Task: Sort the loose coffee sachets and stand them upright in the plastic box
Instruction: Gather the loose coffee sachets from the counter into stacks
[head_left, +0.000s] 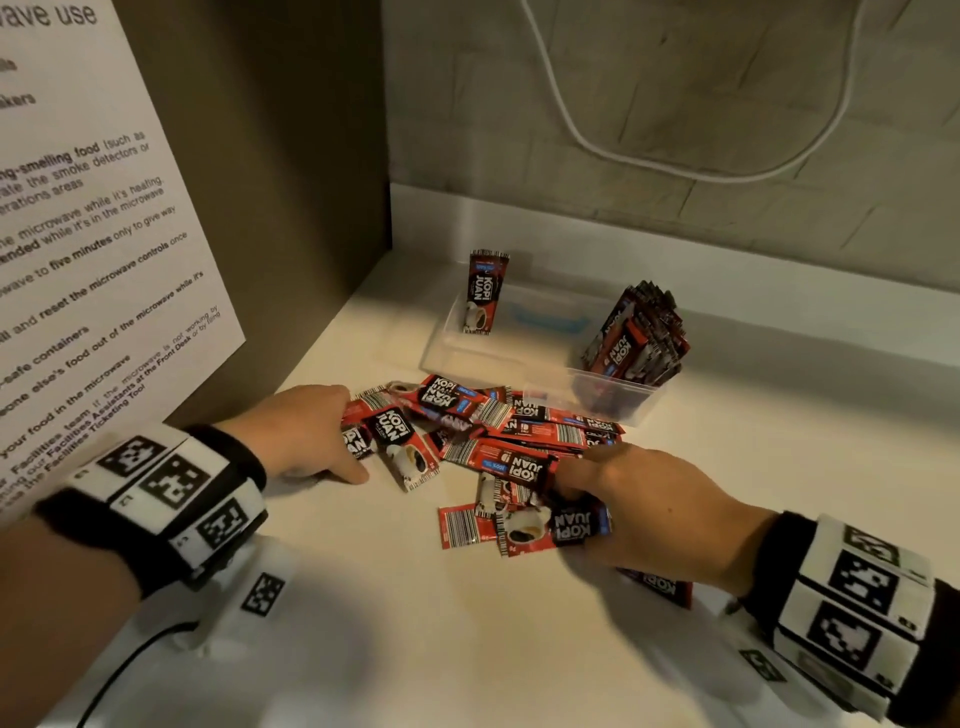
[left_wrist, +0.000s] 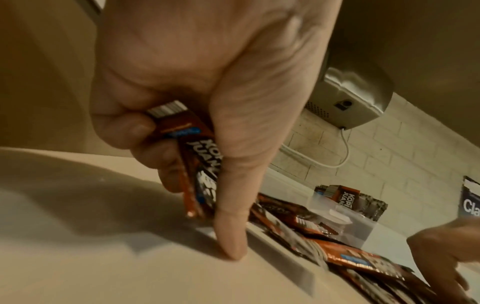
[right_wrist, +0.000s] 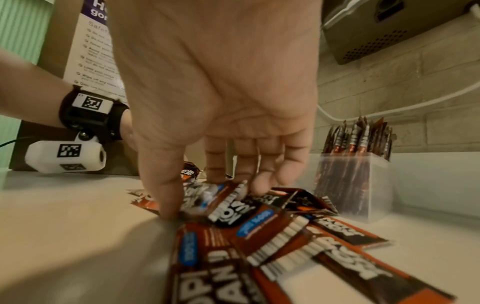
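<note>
left hand (left_wrist: 207, 98) grips kopi juan sachets (left_wrist: 192, 156) at center frame; right hand (head_left: 639, 512), fingers spread, presses the loose sachet pile (head_left: 509, 441).

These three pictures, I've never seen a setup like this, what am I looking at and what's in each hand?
No machine: a person works with bare hands, wearing a camera on the head and one on each wrist. The head view looks down on a pale counter. The left hand grips a few coffee sachets, which the left wrist view shows between its curled fingers and thumb. The right hand rests spread fingers on the loose sachet pile; the right wrist view shows its fingertips pressing down, nothing gripped. Behind stands the clear plastic box with a bundle of sachets upright inside, and a single sachet stands in a shallow clear tray.
</note>
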